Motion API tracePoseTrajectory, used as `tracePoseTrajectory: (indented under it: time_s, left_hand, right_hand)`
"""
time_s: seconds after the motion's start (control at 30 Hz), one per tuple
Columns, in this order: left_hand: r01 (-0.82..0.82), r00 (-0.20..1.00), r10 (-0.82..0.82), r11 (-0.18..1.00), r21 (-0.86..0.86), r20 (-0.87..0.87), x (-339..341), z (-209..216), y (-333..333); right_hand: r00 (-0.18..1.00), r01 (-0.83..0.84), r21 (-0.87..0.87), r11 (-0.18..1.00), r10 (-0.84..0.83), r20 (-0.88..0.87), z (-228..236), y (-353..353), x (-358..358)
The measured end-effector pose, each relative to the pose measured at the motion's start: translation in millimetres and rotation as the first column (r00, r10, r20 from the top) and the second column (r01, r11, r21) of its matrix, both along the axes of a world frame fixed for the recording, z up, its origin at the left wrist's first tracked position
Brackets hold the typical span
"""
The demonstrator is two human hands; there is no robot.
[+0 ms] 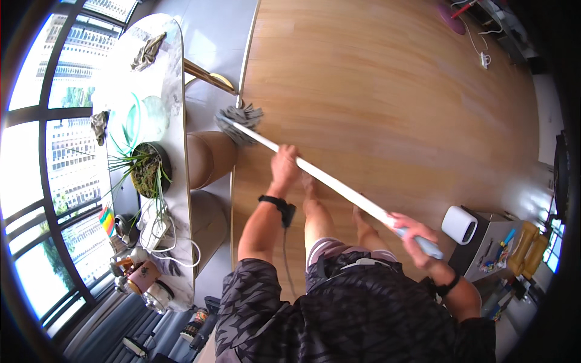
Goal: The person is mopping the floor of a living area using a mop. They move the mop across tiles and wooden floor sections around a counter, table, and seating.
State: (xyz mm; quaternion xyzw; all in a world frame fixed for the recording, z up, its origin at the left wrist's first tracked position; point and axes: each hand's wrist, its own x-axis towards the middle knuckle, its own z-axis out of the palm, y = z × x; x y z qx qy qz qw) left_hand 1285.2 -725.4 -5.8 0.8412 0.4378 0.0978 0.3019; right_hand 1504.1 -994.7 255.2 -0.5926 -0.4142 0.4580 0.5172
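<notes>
A wide wooden floor (387,91) fills most of the view, with a long pale table (172,78) along its left edge carrying a potted plant (147,170). Across the floor runs the mop handle (339,184), a white pole whose long axis slants from the lower right, near the person's body, up and left to the grey mop head (240,119). The mop head lies on the floor just beside the table's base, well ahead of both grips. The left hand (284,169) is curled around the pole at about its middle, nearer the mop head. The right hand (414,236) is wrapped, as far as the fisheye rim allows, around the pale blue grip at the pole's near end.
</notes>
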Motion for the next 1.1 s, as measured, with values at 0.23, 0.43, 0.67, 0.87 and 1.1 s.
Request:
tracePoseTrajectory:
  time_s: [0.23, 0.43, 0.67, 0.87, 1.1]
  left_hand:
    - [-0.06, 0.997, 0.07, 0.958, 0.281, -0.025, -66.8, -44.2, 144.5]
    - [0.031, 0.996, -0.032, 0.999, 0.018, 0.08, -3.5, -33.3, 45.8]
    - [0.034, 0.993, -0.033, 0.999, -0.001, 0.111, 25.0, 9.7, 12.8]
    - [-0.041, 0.999, 0.04, 0.987, 0.154, 0.011, -68.3, -52.6, 167.0]
    - [-0.088, 0.995, 0.093, 0.985, 0.149, -0.031, -67.2, -41.2, 86.1]
  right_hand:
    - [0.964, -0.243, 0.036, 0.969, 0.237, 0.125, -64.5, 124.6, -67.0]
    - [0.961, -0.048, -0.189, 0.981, 0.097, 0.259, -28.5, 11.9, -14.1]
    - [0.996, 0.082, -0.3, 0.95, -0.089, -0.01, 19.0, -21.8, -13.0]
    - [0.965, -0.247, -0.03, 0.969, 0.249, 0.081, -93.1, 127.4, -61.5]
    - [0.971, -0.21, -0.144, 0.967, 0.189, -0.146, -48.6, 96.4, -23.6]
